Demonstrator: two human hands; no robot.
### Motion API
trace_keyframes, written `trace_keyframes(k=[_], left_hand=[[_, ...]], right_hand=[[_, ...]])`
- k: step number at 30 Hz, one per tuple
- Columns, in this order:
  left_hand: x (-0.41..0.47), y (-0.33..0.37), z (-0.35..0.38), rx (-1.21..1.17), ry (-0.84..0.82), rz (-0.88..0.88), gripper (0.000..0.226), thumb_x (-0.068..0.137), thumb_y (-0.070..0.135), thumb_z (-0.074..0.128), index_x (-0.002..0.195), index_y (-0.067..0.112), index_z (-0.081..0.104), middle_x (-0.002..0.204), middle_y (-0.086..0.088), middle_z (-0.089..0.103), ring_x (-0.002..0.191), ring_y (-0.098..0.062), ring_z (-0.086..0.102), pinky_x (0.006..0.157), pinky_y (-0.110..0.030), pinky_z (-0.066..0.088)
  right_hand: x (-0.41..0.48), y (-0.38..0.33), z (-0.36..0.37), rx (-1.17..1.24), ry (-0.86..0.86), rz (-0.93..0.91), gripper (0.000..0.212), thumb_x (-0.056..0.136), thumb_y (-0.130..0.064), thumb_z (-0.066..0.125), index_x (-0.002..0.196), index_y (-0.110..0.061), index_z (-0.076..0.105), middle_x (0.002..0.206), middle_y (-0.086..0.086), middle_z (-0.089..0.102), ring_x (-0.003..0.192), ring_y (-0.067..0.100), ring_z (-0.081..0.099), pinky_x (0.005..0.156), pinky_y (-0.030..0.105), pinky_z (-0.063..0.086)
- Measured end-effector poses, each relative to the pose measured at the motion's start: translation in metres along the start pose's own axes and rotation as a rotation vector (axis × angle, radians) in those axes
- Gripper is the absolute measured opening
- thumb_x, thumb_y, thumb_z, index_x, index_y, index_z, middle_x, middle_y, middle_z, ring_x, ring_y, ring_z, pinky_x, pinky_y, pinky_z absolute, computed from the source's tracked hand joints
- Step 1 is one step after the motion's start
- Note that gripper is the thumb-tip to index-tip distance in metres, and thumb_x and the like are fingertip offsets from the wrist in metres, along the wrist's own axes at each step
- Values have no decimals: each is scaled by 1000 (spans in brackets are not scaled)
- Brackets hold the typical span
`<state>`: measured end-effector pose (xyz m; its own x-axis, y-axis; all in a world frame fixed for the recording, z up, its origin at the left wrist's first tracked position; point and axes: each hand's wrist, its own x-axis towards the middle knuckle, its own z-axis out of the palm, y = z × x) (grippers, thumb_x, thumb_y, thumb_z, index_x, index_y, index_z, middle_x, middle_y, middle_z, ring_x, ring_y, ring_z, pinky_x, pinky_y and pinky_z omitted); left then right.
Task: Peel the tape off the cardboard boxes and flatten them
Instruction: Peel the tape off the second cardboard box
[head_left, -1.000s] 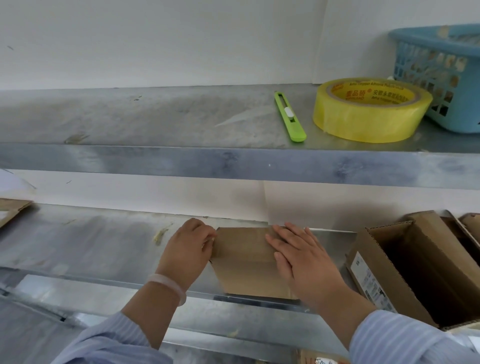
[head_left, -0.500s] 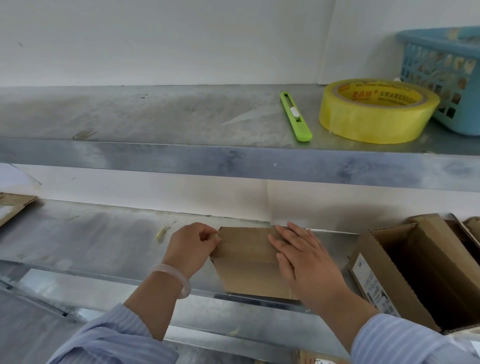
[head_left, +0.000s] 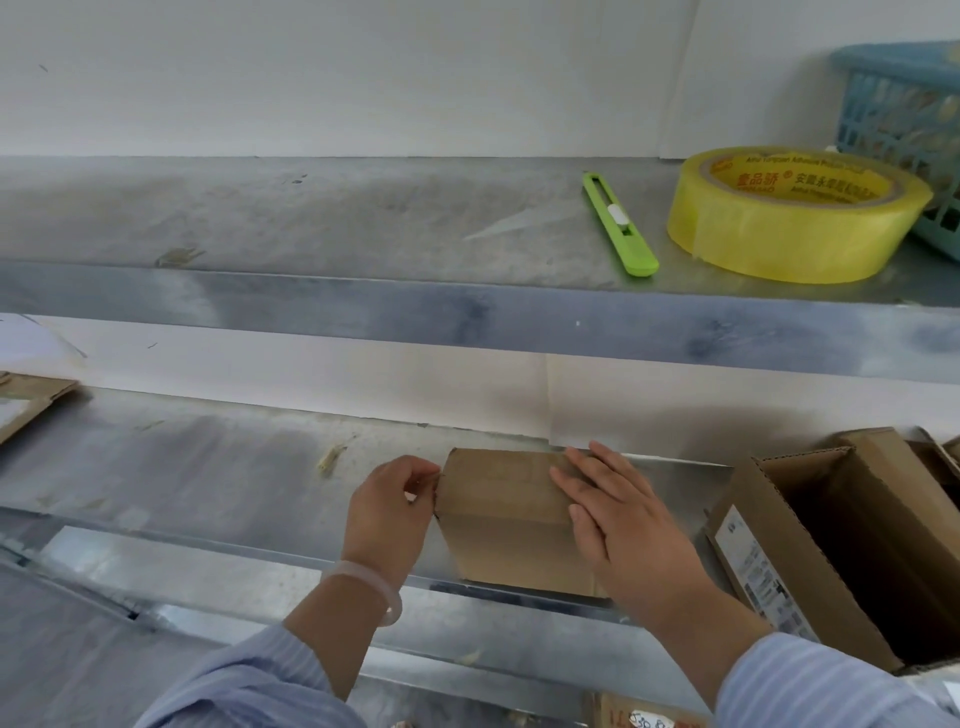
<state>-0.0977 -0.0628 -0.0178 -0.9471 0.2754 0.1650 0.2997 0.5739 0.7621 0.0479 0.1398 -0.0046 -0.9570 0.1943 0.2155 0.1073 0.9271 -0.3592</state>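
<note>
**Q:** Head camera: what are your hands doing?

**A:** My right hand (head_left: 623, 525) lies flat with straight fingers, pressing down on the 3 o'clock side of the cardboard box (head_left: 498, 525). My left hand (head_left: 387, 512) is curled at the box's 9 o'clock edge. Its thumb and forefinger pinch right at the upper corner there. I cannot tell if it is tape or bare cardboard between them.

**Q:** Anything different from a second ago?

**A:** Not much. The right hand stays flat on the same spot and the box has not shifted. My left hand was a closed fist butted against the edge, and now the fingertips have gathered into a pinch at the corner.

**Q:** How does the box look, and where is it?

**A:** It is plain, brown and closed, and its near end reaches the front lip of the lower shelf (head_left: 208, 467). That puts it at about 6 o'clock in the view.

**Q:** And around it?

**A:** An open box (head_left: 769, 519) lies tipped at 4 o'clock. On the upper shelf (head_left: 311, 218) a green knife (head_left: 618, 223) lies at 1 o'clock, just beside a yellow tape roll (head_left: 795, 239) at 2 o'clock.
</note>
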Motion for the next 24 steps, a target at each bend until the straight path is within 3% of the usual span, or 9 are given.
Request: trace_keyframes(k=[3, 5, 7, 9, 12, 15, 17, 20, 24], left_hand=[[-3, -2, 1, -82, -10, -17, 17, 91, 13, 63, 90, 27, 73, 88, 16, 67, 78, -4, 64, 68, -3, 45], [-1, -3, -3, -379, -130, -190, 22, 94, 18, 61, 83, 31, 75, 84, 11, 74, 80, -9, 71, 72, -15, 54], [3, -4, -8, -667, -253, -346, 23, 94, 12, 60, 84, 23, 78, 89, -1, 76, 84, -16, 73, 74, -23, 58], [10, -8, -8, -778, -319, -438, 15, 93, 7, 60, 96, 8, 75, 88, -10, 74, 80, -20, 71, 74, -27, 58], [17, -10, -5, -953, -460, -604, 17, 95, 9, 59, 106, -1, 67, 73, -8, 62, 65, -16, 55, 69, -29, 56], [23, -12, -8, -901, -602, -699, 22, 93, 19, 62, 81, 7, 76, 71, -8, 60, 64, -18, 57, 67, -34, 56], [29, -15, -12, -873, -623, -700, 18, 92, 17, 63, 87, 4, 74, 77, -11, 65, 67, -19, 63, 66, -34, 58], [36, -15, -16, -897, -670, -701, 16, 89, 7, 63, 102, -1, 68, 84, -14, 69, 73, -20, 68, 66, -31, 58], [35, -17, -10, -914, -663, -724, 13, 90, -9, 55, 93, 1, 63, 82, -16, 69, 73, -23, 67, 66, -31, 60]], right_hand=[[-2, 1, 1, 31, 46, 6, 40, 101, -32, 40, 141, -30, 49, 152, -16, 34, 145, -1, 9, 116, 19, 5], [-3, 4, 1, 44, 66, 10, 39, 101, -28, 44, 139, -29, 52, 150, -15, 37, 144, 0, 13, 116, 19, 7], [-3, 6, 0, 58, 76, 10, 38, 100, -25, 47, 137, -27, 54, 149, -13, 40, 145, 2, 16, 118, 24, 13], [-3, 6, 0, 62, 75, 14, 38, 100, -25, 46, 137, -27, 54, 148, -11, 42, 145, 3, 18, 120, 30, 18], [0, 7, -4, 14, 10, 53, 44, 102, -42, 29, 143, -35, 43, 153, -16, 34, 144, -2, 10, 122, 30, 8], [6, 11, -9, -135, -126, 59, 67, 90, -70, -1, 149, -46, 18, 158, -21, 16, 147, 0, -1, 121, 34, -7], [11, 12, -10, -184, -160, 68, 73, 84, -76, -5, 149, -50, 12, 158, -21, 12, 148, 5, -2, 120, 38, -9], [15, 13, -7, -169, -146, 78, 73, 82, -78, 0, 148, -51, 17, 157, -20, 16, 147, 6, 2, 120, 37, -5], [14, 11, -2, -1, -11, 74, 63, 86, -72, 28, 140, -44, 43, 150, -15, 37, 144, 9, 19, 120, 41, 20]])
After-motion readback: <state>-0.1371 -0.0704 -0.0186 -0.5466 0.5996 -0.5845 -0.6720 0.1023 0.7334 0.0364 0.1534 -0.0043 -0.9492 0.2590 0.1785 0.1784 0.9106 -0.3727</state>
